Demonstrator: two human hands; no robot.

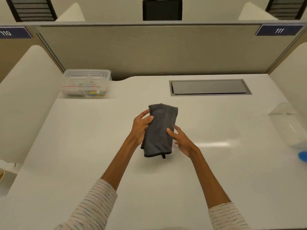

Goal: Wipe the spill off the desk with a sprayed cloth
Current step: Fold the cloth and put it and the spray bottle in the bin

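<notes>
A folded dark grey cloth (160, 130) hangs above the middle of the white desk (216, 171). My left hand (140, 126) grips its left edge, thumb over the front. My right hand (180, 140) holds its lower right edge with the thumb pressed on the fabric. A small black loop dangles from the cloth's bottom hem. At the right edge of the desk stands a clear spray bottle (289, 123), blurred, with a blue part (302, 156) low beside it. I cannot make out a spill on the desk.
A clear plastic box (86, 83) of small items sits at the back left. A grey cable hatch (209, 87) is set into the desk at the back right. Partition walls close the back and both sides.
</notes>
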